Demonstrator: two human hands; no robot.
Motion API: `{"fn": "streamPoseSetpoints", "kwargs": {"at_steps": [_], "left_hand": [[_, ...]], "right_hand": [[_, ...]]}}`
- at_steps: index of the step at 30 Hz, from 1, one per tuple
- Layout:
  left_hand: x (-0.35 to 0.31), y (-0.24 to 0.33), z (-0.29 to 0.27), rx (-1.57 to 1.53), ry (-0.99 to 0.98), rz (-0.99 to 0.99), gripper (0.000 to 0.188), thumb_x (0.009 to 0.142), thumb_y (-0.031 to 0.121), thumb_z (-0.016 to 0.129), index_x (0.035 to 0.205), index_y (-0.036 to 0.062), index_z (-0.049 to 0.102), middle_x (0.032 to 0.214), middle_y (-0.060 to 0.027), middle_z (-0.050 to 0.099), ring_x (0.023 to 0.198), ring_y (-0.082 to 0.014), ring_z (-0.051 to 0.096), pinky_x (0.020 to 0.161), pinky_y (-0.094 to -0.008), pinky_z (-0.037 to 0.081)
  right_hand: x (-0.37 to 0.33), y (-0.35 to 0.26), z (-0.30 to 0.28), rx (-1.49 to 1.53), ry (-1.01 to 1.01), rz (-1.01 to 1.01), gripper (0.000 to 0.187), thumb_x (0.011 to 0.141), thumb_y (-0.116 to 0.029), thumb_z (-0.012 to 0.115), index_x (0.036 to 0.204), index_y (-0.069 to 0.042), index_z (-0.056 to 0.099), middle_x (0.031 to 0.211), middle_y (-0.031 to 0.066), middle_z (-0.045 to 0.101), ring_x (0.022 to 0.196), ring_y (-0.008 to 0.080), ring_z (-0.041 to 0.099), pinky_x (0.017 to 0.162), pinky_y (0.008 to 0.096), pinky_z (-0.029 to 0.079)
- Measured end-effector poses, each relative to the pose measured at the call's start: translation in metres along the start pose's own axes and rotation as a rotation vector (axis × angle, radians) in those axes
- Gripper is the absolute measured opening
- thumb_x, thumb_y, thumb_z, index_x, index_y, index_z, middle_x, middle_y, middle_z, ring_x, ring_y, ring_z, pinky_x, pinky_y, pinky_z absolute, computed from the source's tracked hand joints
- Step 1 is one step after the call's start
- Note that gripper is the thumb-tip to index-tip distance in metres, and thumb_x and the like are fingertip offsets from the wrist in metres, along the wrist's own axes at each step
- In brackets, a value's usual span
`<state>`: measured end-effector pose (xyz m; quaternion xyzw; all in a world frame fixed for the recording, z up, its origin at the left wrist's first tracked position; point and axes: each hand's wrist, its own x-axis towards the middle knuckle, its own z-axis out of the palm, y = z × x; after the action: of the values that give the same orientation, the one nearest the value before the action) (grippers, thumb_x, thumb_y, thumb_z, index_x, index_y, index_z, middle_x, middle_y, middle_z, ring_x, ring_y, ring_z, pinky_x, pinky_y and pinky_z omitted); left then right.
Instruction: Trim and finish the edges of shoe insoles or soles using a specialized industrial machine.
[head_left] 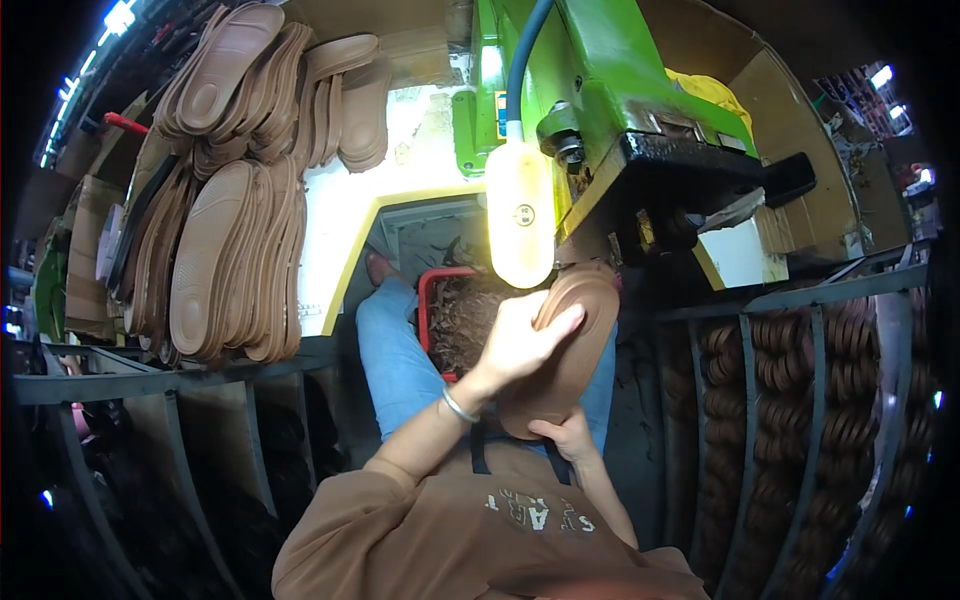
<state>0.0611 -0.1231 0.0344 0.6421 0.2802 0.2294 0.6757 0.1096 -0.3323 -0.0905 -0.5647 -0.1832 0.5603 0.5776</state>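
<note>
A brown shoe insole (570,375) is between my two hands, its upper end at the dark working head of the green machine (640,70). My left hand (522,338) is closed on the insole's upper left side, with the thumb lying across its face. Lower down, my right hand (568,438) pinches the insole's bottom end, thumb on top. More than one layer seems to show at the upper end, but I cannot tell how many pieces I hold. The machine and the lamp hide part of the contact area.
A lit yellow-white lamp (520,215) hangs just above my left hand. Stacks of brown insoles (215,260) stand on the white table (325,230) at the left. Between my legs is a red bin (424,315) of brown scraps. Metal racks (750,375) flank me; the right one holds many insoles.
</note>
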Motion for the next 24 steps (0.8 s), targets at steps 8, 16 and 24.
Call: {"fn": "streamPoseSetpoints", "kwargs": {"at_steps": [8, 16, 24], "left_hand": [[-0.006, -0.012, -0.008, -0.145, 0.137, 0.092, 0.027, 0.085, 0.012, 0.065, 0.106, -0.0039, 0.063, 0.088, -0.0045, 0.066, 0.079, -0.0069, 0.057, 0.073, -0.0225, 0.048], [0.009, -0.009, -0.008, -0.05, 0.067, 0.116, 0.033, 0.08, 0.014, 0.069, 0.107, -0.002, 0.062, 0.088, -0.0049, 0.064, 0.078, -0.008, 0.057, 0.072, -0.0232, 0.047], [-0.001, -0.01, -0.035, -0.204, 0.081, 0.1, 0.027, 0.075, 0.006, 0.073, 0.098, -0.0036, 0.064, 0.082, -0.0055, 0.063, 0.071, -0.0099, 0.055, 0.065, -0.0237, 0.046]], "right_hand": [[-0.024, -0.016, -0.04, 0.154, 0.16, -0.093, 0.055, 0.063, -0.005, 0.076, 0.112, 0.007, 0.054, 0.106, 0.0117, 0.062, 0.096, 0.0195, 0.06, 0.088, 0.0313, 0.046], [0.015, -0.16, -0.11, 0.197, 0.448, -0.509, 0.033, 0.074, -0.003, 0.063, 0.103, 0.001, 0.049, 0.101, 0.011, 0.059, 0.095, 0.0193, 0.058, 0.088, 0.0309, 0.046], [0.097, -0.221, -0.104, 0.25, 0.216, -0.615, 0.032, 0.078, 0.003, 0.053, 0.11, 0.003, 0.048, 0.103, 0.0125, 0.058, 0.09, 0.0205, 0.06, 0.081, 0.0314, 0.049]]}}
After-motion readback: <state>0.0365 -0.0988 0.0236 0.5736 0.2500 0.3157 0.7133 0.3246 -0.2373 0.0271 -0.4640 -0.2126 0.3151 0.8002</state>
